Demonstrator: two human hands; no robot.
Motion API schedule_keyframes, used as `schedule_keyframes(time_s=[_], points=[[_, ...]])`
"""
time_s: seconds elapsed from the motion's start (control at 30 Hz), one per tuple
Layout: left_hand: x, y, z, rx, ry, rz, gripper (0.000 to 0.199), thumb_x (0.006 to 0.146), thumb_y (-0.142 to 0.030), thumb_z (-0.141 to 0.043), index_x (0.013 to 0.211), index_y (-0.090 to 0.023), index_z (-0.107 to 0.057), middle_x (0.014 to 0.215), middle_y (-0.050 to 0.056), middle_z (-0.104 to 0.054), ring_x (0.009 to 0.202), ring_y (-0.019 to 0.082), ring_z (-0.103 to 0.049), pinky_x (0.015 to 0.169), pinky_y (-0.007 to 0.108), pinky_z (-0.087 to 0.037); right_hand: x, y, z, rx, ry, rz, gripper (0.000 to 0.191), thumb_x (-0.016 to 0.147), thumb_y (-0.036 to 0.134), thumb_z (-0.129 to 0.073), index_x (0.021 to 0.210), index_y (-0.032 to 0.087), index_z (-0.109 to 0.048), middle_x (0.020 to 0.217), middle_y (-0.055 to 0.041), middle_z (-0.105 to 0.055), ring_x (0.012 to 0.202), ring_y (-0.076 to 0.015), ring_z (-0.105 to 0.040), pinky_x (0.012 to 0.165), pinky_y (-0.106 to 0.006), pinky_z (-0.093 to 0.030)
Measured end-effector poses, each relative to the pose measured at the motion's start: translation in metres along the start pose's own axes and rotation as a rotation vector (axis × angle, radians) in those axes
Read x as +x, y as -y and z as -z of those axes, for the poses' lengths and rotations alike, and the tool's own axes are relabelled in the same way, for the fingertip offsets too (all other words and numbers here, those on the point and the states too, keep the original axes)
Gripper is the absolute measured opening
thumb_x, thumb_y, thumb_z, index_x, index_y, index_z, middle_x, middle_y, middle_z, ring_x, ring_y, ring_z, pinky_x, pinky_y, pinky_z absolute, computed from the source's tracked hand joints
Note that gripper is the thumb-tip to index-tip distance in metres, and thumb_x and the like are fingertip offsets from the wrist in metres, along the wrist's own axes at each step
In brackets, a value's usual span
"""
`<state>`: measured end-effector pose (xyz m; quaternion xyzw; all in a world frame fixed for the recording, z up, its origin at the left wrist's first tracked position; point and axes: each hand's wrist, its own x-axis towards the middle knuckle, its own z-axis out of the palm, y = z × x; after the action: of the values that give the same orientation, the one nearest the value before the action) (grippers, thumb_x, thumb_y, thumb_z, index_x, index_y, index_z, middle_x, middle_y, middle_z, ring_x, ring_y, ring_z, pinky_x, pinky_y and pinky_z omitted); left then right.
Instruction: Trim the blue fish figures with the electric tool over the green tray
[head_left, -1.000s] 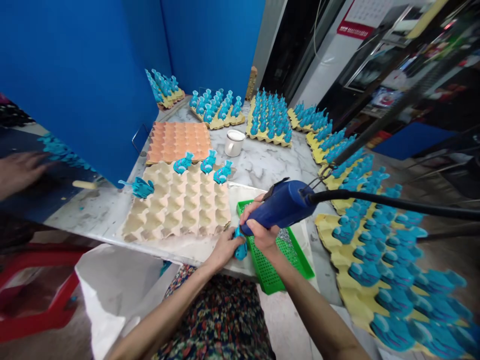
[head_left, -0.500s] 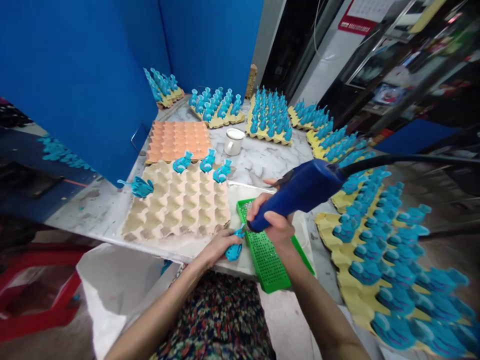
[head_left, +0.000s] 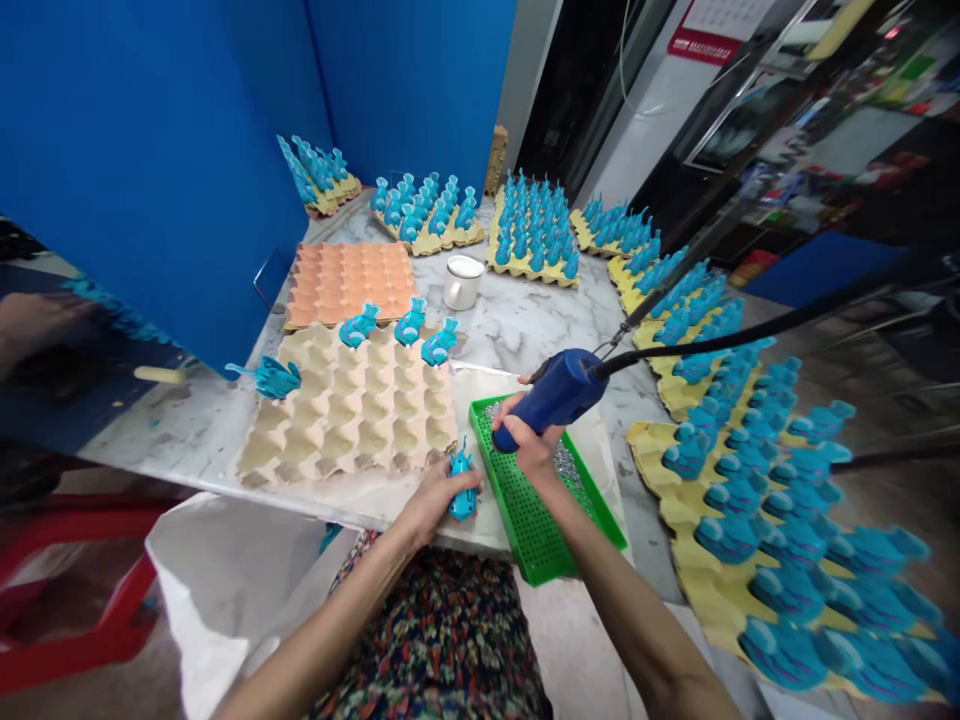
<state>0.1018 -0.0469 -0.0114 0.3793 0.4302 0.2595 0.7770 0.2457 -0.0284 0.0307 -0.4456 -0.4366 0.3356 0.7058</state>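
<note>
My left hand (head_left: 439, 497) is closed around a turquoise plastic toy figure (head_left: 463, 490) and holds it on the pale cloth at the table's front edge. My right hand (head_left: 532, 447) grips a blue electric screwdriver (head_left: 559, 395), its tip pointing down and left over the green tray (head_left: 529, 560). Small silvery screws (head_left: 568, 468) lie in that perforated tray, partly hidden by my right hand and forearm. Left of my hands is a beige egg carton (head_left: 367, 400) with mostly bare cups. Several turquoise figures (head_left: 411, 322) sit along its far edge, another (head_left: 274, 378) at its left.
Yellow cartons (head_left: 682, 525) full of turquoise figures line the right side and back. An orange carton (head_left: 349, 280) and a white mug (head_left: 463, 282) stand behind. A black cable (head_left: 697, 350) runs right from the screwdriver. Someone else's blurred hand (head_left: 34, 325) shows at far left.
The screwdriver has moved away from the toy figure, left and back over the tray, and looks lower. My left hand has shifted slightly left with the figure. Another person's hand has appeared at left.
</note>
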Motion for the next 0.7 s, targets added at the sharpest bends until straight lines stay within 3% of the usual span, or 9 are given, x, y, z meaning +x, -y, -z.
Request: schedule_keyframes(time_s=[0.33, 0.7], points=[[-0.002, -0.003, -0.01, -0.003, -0.123, -0.015, 0.027, 0.063, -0.037, -0.066, 0.074, -0.016, -0.052, 0.06, -0.002, -0.055, 0.046, 0.009, -0.05, 0.042, 0.021, -0.042, -0.006, 0.002, -0.002, -0.059, 0.004, 0.055, 0.026, 0.068, 0.022, -0.062, 0.091, 0.026, -0.051, 0.065, 0.0061, -0.058, 0.054, -0.0151, -0.054, 0.061, -0.033, -0.046], [-0.002, -0.003, -0.012, 0.006, -0.133, -0.037, 0.027, 0.061, -0.037, -0.065, 0.072, -0.016, -0.051, 0.057, -0.002, -0.055, 0.042, 0.009, -0.048, 0.038, 0.02, -0.04, -0.007, 0.002, -0.003, -0.07, 0.001, 0.084, 0.022, 0.069, 0.024, -0.061, 0.088, 0.026, -0.051, 0.063, 0.006, -0.057, 0.052, -0.0151, -0.053, 0.057, -0.032, -0.046]])
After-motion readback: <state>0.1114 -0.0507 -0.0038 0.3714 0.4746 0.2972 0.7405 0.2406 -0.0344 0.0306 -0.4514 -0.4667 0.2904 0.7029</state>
